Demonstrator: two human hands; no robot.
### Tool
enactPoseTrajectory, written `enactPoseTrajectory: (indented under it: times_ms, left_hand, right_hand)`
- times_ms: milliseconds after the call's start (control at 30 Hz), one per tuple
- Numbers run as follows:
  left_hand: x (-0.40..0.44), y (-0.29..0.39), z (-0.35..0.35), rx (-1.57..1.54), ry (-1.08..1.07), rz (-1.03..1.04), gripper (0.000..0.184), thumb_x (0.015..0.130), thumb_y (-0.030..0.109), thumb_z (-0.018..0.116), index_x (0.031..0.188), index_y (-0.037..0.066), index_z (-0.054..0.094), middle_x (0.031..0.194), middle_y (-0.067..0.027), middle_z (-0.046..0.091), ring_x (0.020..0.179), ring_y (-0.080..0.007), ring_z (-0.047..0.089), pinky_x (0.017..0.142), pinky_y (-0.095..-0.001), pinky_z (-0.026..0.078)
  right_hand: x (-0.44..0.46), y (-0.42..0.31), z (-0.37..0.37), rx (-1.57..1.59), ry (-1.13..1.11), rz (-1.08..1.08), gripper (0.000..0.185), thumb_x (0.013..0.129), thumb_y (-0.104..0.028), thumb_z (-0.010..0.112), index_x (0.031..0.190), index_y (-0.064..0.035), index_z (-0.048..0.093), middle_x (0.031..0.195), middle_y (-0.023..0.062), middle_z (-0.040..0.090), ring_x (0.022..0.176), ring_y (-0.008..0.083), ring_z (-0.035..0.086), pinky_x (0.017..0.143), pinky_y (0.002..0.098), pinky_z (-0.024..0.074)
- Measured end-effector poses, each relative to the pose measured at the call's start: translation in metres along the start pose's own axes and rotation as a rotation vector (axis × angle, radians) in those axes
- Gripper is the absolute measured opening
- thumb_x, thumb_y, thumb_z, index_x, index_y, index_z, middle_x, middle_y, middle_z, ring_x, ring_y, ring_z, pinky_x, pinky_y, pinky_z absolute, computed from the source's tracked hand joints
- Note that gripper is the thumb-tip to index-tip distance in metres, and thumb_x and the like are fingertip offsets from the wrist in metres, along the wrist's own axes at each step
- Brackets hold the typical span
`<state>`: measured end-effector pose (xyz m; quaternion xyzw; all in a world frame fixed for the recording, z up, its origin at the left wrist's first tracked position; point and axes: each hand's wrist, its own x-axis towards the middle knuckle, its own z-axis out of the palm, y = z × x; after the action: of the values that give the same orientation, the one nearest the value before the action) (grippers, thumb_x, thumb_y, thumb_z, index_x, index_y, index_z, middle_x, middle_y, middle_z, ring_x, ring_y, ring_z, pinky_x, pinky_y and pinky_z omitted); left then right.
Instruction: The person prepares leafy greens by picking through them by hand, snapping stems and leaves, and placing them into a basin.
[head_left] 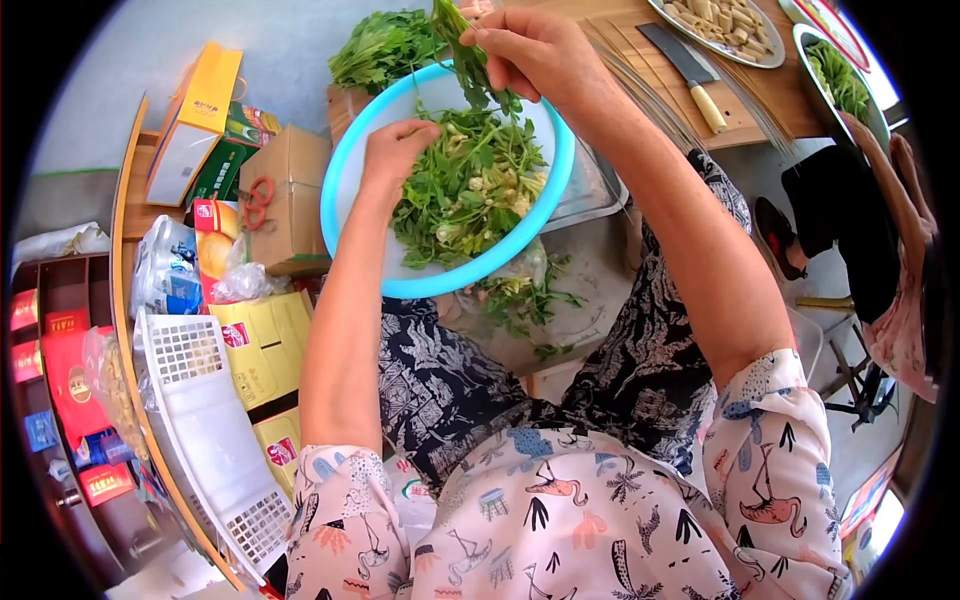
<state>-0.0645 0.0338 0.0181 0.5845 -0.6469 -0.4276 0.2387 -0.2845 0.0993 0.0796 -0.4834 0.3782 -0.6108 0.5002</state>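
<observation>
A white basin with a light blue rim (332, 215) sits in front of me, tilted slightly toward me. Inside it lies a loose heap of leafy greens (470, 190) with pale stems. My right hand (535, 55) is raised over the far rim, fingers closed around a sprig of leafy greens (468, 68) that hangs down toward the heap. At the basin's left side, my left hand (400, 150) has its fingers pinched together beside the leaves; what is between the fingertips is hidden. Behind the basin lies a bunch of leafy greens (385, 50).
A cleaver (685, 60) lies on the wooden table beside long thin sticks (650, 85). A plate of cut pieces (720, 25) and a bowl of greens (835, 80) stand right. Scissors (258, 203) rest against a cardboard box (290, 190). Another person's arm (880, 160) shows at right.
</observation>
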Motion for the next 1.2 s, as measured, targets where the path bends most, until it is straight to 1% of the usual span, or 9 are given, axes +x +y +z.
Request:
enactPoseTrajectory:
  times_ms: [67,133,233,300,400,533,700,733,1200]
  left_hand:
    - [-0.016,0.014,-0.018,-0.061,0.065,-0.009,0.018,0.078,0.018,0.072,0.090,0.005,0.071,0.083,-0.0020,0.066,0.060,-0.0054,0.048,0.046,-0.0252,0.034]
    - [-0.028,0.024,-0.034,-0.300,0.052,0.123,0.019,0.083,0.019,0.069,0.098,0.007,0.067,0.081,0.0023,0.061,0.054,-0.0004,0.035,0.045,-0.0179,0.025]
    - [-0.036,0.033,-0.051,-0.504,0.037,0.186,0.017,0.086,0.014,0.065,0.100,0.004,0.065,0.082,0.0000,0.062,0.052,0.0007,0.034,0.043,-0.0155,0.022]
    - [-0.029,0.022,-0.057,-0.552,0.052,0.167,0.019,0.086,0.015,0.066,0.101,0.004,0.063,0.085,-0.0016,0.063,0.053,-0.0004,0.034,0.043,-0.0162,0.024]
    - [-0.024,0.003,-0.056,-0.750,0.050,0.071,0.023,0.085,0.016,0.067,0.104,0.004,0.061,0.088,-0.0016,0.061,0.054,-0.0021,0.036,0.045,-0.0167,0.026]
    - [-0.023,-0.011,-0.056,-0.897,0.000,0.060,0.021,0.086,0.015,0.066,0.103,0.004,0.061,0.088,-0.0023,0.060,0.056,-0.0032,0.039,0.046,-0.0166,0.029]
    - [-0.021,-0.004,-0.062,-0.957,-0.016,0.055,0.021,0.086,0.012,0.065,0.105,0.003,0.060,0.089,-0.0030,0.061,0.058,-0.0031,0.041,0.047,-0.0162,0.030]
    - [-0.020,-0.004,-0.062,-0.962,-0.025,0.063,0.021,0.086,0.012,0.065,0.105,0.003,0.060,0.089,-0.0035,0.061,0.058,-0.0033,0.041,0.047,-0.0163,0.031]
    - [-0.027,-0.002,-0.067,-0.956,-0.112,0.067,0.023,0.085,0.010,0.066,0.106,0.003,0.058,0.089,-0.0045,0.063,0.057,-0.0036,0.042,0.046,-0.0163,0.030]
  right_hand:
    - [-0.005,-0.002,0.004,-0.154,0.020,-0.062,0.017,0.089,-0.014,0.054,0.092,-0.0014,0.065,0.058,0.0028,0.058,0.045,0.0043,0.041,0.042,0.0205,0.0314]
    - [-0.008,-0.003,0.009,-0.147,0.014,-0.063,0.017,0.089,-0.015,0.053,0.090,-0.0015,0.064,0.057,0.0025,0.057,0.045,0.0041,0.041,0.042,0.0206,0.0314]
    - [-0.012,-0.007,0.019,-0.148,-0.015,-0.032,0.017,0.090,-0.015,0.053,0.090,-0.0017,0.063,0.055,0.0006,0.056,0.045,0.0038,0.042,0.042,0.0206,0.0317]
    - [-0.014,-0.005,0.025,-0.240,-0.048,0.046,0.017,0.091,-0.016,0.053,0.091,-0.0015,0.063,0.055,-0.0005,0.055,0.046,0.0038,0.044,0.043,0.0204,0.0322]
    - [-0.017,0.003,0.031,-0.318,-0.126,0.072,0.016,0.091,-0.014,0.053,0.092,-0.0006,0.062,0.056,-0.0012,0.054,0.050,0.0043,0.047,0.046,0.0218,0.0344]
    - [-0.021,0.013,0.042,-0.391,-0.199,0.092,0.016,0.092,-0.012,0.051,0.094,-0.0001,0.061,0.057,-0.0021,0.051,0.051,0.0038,0.047,0.047,0.0211,0.0341]
    - [-0.021,0.014,0.052,-0.474,-0.260,0.139,0.017,0.094,-0.012,0.050,0.096,0.0005,0.061,0.058,-0.0030,0.049,0.053,0.0033,0.046,0.049,0.0199,0.0349]
    - [-0.022,0.018,0.055,-0.435,-0.227,0.121,0.015,0.089,-0.010,0.052,0.092,0.0018,0.061,0.054,0.0019,0.052,0.050,0.0069,0.048,0.047,0.0249,0.0377]
    - [-0.019,0.025,0.064,-0.461,-0.242,0.117,0.016,0.090,-0.011,0.052,0.092,0.0013,0.061,0.053,0.0024,0.052,0.050,0.0074,0.050,0.047,0.0254,0.0380]
